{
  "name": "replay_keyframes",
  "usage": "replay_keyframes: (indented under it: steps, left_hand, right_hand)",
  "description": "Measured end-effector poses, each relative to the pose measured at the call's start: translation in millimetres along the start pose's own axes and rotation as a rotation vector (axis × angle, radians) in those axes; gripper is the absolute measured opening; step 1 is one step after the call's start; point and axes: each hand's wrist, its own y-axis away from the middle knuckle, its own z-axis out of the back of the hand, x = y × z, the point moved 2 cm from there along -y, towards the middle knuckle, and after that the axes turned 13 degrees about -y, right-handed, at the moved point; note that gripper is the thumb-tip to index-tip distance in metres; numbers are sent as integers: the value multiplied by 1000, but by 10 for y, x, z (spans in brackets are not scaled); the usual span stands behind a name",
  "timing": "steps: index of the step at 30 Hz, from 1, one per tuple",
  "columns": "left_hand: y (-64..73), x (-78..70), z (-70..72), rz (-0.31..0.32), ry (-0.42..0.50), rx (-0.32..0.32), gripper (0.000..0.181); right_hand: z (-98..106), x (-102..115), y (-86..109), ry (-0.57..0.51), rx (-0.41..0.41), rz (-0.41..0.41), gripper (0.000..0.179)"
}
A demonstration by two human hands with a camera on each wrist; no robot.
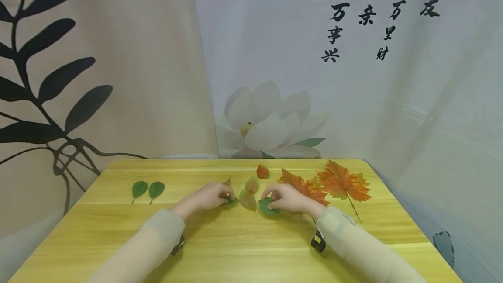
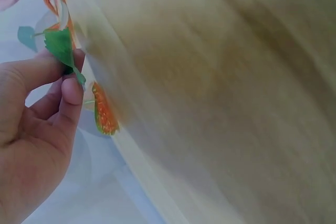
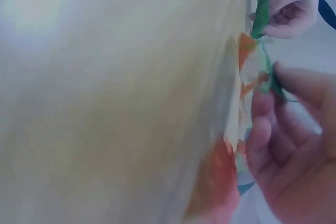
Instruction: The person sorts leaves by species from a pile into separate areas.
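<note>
My left hand (image 1: 214, 195) pinches a green leaf (image 2: 60, 46) between thumb and fingertips, just above the table's middle. In the head view most of that leaf is hidden by the fingers. My right hand (image 1: 290, 198) pinches another green leaf (image 1: 269, 207), rounder in outline, which also shows edge-on in the right wrist view (image 3: 275, 80). Between the two hands lie yellowish-green leaves (image 1: 247, 199), one above the other. Behind my left hand the tip of a brownish leaf (image 1: 227, 181) sticks out. An orange maple leaf (image 1: 300, 184) lies partly under my right hand.
Two green leaves (image 1: 147, 190) lie at the table's left. A small red-orange leaf (image 1: 262, 171) is near the back edge. Another orange maple leaf (image 1: 343, 181) with a long stem lies at the right. The wooden table (image 1: 235, 248) ends at a printed curtain (image 1: 267, 64).
</note>
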Motion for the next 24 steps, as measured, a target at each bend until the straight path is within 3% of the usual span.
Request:
replay_keyframes:
  steps: [4, 10, 24]
  left_hand:
    - [-5, -3, -25, 12, 10, 24, 24]
    - [5, -1, -39, 15, -16, 33, 23]
    - [31, -32, -64, 69, 42, 78, 33]
  right_hand:
    - [-67, -47, 48, -44, -47, -67, 10]
    - [-143, -59, 116, -146, -51, -163, 15]
    - [-167, -65, 137, -115, -68, -170, 24]
